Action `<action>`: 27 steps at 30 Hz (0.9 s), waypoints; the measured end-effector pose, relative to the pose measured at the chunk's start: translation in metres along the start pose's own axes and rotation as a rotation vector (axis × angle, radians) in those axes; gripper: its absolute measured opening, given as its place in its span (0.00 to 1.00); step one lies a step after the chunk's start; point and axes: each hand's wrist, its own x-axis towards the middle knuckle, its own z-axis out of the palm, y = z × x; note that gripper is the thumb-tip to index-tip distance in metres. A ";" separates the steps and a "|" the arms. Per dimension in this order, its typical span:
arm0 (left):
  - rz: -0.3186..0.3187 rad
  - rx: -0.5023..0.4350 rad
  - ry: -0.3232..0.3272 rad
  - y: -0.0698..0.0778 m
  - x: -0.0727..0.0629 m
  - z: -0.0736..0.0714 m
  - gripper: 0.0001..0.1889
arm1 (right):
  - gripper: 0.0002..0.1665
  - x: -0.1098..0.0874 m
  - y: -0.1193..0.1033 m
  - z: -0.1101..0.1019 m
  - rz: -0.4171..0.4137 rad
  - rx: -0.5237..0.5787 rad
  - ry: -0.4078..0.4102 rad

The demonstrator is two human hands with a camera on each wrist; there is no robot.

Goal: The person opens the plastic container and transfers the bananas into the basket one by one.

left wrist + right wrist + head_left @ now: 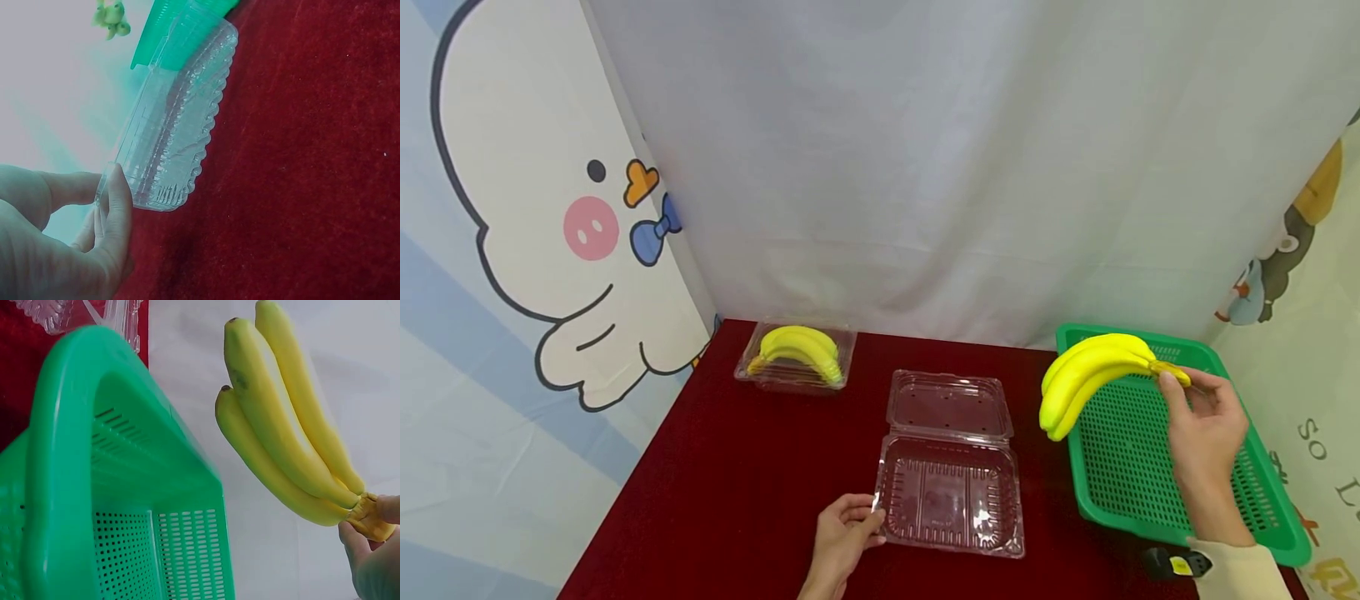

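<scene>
Left hand (844,540) pinches the left edge of an open clear container (940,502) on the red tabletop (730,500), its lid (951,406) folded back, no bananas inside. Right hand (1210,429) pinches a banana bunch (1093,373) by the stem, held up near the green basket (1202,357). Far left, another bunch (797,342) sits in a second clear box (847,348), apparently lidded. Reading: one bunch looks packed; still to do, it seems, are the raised bunch, not yet boxed, and the open lid, not yet closed over it.
</scene>
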 end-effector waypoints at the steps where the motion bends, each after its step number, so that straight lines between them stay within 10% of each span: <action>1: 0.004 0.001 -0.001 0.000 0.000 0.000 0.16 | 0.12 0.001 0.001 -0.002 0.009 0.013 0.009; 11: 0.013 0.023 0.001 0.002 0.000 0.001 0.15 | 0.10 0.012 -0.002 -0.014 0.094 0.064 0.096; 27: 0.021 0.088 0.017 0.001 0.003 0.002 0.14 | 0.08 0.028 0.004 -0.042 0.254 -0.158 0.199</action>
